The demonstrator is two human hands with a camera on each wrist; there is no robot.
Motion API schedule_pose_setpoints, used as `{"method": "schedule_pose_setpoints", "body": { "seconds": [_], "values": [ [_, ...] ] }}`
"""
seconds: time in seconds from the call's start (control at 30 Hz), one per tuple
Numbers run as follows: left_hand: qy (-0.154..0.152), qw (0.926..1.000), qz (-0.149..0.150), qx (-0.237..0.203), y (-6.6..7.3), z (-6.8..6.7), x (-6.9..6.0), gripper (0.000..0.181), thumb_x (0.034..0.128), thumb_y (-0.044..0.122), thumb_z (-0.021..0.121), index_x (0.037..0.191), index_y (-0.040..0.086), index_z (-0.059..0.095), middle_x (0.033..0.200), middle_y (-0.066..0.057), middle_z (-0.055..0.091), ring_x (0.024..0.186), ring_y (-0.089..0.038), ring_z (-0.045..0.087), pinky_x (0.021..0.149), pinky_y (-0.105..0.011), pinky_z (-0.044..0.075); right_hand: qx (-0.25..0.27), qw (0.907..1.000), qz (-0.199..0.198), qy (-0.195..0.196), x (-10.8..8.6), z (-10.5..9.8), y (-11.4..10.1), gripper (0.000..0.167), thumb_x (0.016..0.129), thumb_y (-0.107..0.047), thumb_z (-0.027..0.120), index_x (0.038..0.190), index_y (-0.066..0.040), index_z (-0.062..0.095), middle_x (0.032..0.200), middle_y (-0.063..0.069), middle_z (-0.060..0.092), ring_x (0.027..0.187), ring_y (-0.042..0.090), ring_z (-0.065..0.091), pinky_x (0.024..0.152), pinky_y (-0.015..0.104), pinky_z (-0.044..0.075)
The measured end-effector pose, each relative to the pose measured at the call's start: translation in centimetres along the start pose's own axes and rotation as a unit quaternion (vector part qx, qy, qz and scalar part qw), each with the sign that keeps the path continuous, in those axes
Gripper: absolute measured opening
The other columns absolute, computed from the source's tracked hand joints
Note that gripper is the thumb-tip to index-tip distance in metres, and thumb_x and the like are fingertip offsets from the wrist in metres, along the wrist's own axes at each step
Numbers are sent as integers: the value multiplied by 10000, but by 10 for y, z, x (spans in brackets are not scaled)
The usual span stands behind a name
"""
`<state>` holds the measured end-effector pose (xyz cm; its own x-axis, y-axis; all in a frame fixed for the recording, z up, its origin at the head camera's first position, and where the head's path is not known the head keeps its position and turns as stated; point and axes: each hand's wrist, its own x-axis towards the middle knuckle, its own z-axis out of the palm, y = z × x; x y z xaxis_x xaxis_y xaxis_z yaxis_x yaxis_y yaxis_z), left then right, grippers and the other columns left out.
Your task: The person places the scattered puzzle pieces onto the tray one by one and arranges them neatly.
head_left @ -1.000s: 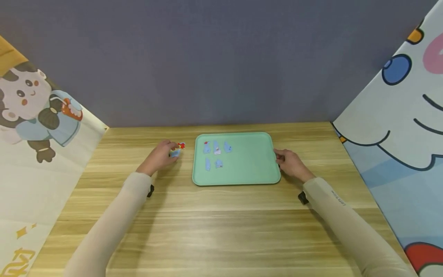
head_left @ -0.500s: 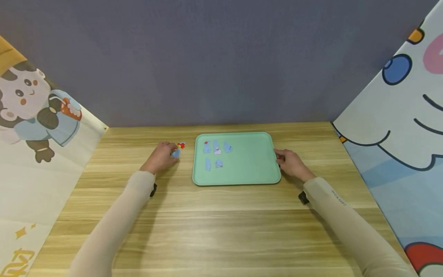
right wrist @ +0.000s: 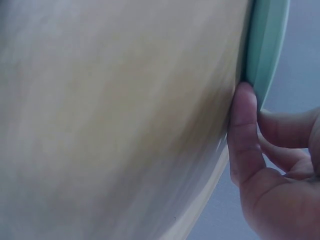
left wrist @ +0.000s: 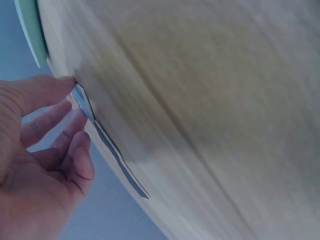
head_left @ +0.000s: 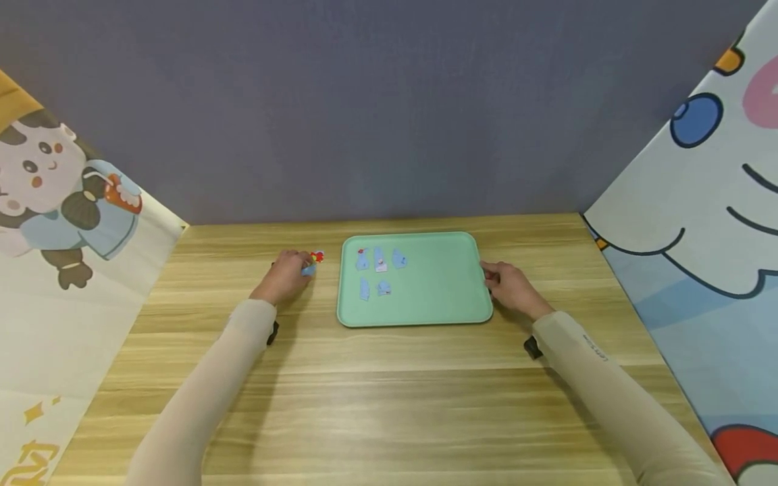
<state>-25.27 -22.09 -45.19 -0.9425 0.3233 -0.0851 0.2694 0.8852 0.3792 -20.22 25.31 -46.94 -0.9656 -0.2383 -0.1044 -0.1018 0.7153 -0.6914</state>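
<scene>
The tray (head_left: 437, 287) lies mid-frame, long axis left to right, its right edge pinched by the right hand (head_left: 513, 289). Left of it, the much nearer left hand (head_left: 283, 277) grips a blue piece (head_left: 309, 270).

A wood-grain tabletop (head_left: 389, 405) in pale yellow-brown, with darker streaks running from side to side, spreads across the lower part of the head view; a pale sheen lies on its near half. On its far half, close to the middle, a mint-green tray (head_left: 440, 283) lies flat, rectangular with rounded corners and a low raised rim, its long sides roughly along the table's far edge. Left of the tray and apart from it lie a red-and-yellow puzzle piece (head_left: 318, 256) and, just nearer, a light-blue puzzle piece (head_left: 308, 270), partly hidden. Whether these two touch cannot be told.
</scene>
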Motion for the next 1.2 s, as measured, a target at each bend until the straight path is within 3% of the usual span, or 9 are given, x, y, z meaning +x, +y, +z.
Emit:
{"method": "schedule_pose_setpoints", "body": {
  "seconds": [0.23, 0.4, 0.57, 0.73, 1.0, 1.2],
  "values": [
    [12, 10000, -45, -80, -1, 1, 1, 318, 862, 73, 669, 1159, -8, 591, 1066, -183, 591, 1051, -345, 445, 873, -481, 423, 31, 10000, -29, 5, -1, 1, -1, 470, 942, 18, 514, 1383, 100, 376, 932, 176, 517, 727, 214, 539, 593, 299, 502],
    [199, 9997, -19, -163, 1, -2, 0, 325, 840, 73, 682, 1137, -19, 588, 1059, -184, 581, 1061, -359, 448, 878, -478, 421, 39, 10000, -63, -2, 0, 0, 0, 467, 944, 15, 512, 1382, 102, 376, 935, 179, 519, 703, 206, 541, 587, 300, 499],
    [416, 9990, 87, -111, 7, -7, -1, 316, 833, 70, 664, 1130, -21, 604, 1128, -215, 561, 1184, -440, 387, 962, -521, 355, 35, 10000, -85, -9, 0, 1, 1, 469, 944, 15, 512, 1383, 103, 371, 940, 182, 520, 723, 210, 542, 591, 304, 500],
    [464, 9988, 160, -49, 18, -12, -2, 308, 829, 74, 664, 1119, -15, 616, 1144, -214, 562, 1175, -442, 400, 975, -523, 340, 13, 10000, -88, -32, 1, 0, 2, 468, 945, 18, 506, 1384, 104, 370, 938, 180, 519, 742, 223, 543, 596, 303, 503],
    [584, 9970, 511, -48, 41, -12, -1, 286, 821, 64, 700, 1090, -3, 631, 1061, -152, 574, 1005, -329, 517, 830, -432, 478, 28, 10000, -61, -40, 0, 0, 2, 468, 943, 16, 511, 1382, 105, 375, 949, 184, 526, 727, 215, 542, 598, 309, 501],
    [593, 9955, 729, -115, 59, -13, 0, 289, 824, 71, 704, 1096, 1, 635, 1060, -137, 566, 1009, -316, 505, 843, -428, 464, 21, 10000, -53, -23, 0, 0, 1, 465, 941, 18, 508, 1379, 107, 379, 952, 180, 518, 758, 229, 534, 598, 304, 504]
  ]
}}
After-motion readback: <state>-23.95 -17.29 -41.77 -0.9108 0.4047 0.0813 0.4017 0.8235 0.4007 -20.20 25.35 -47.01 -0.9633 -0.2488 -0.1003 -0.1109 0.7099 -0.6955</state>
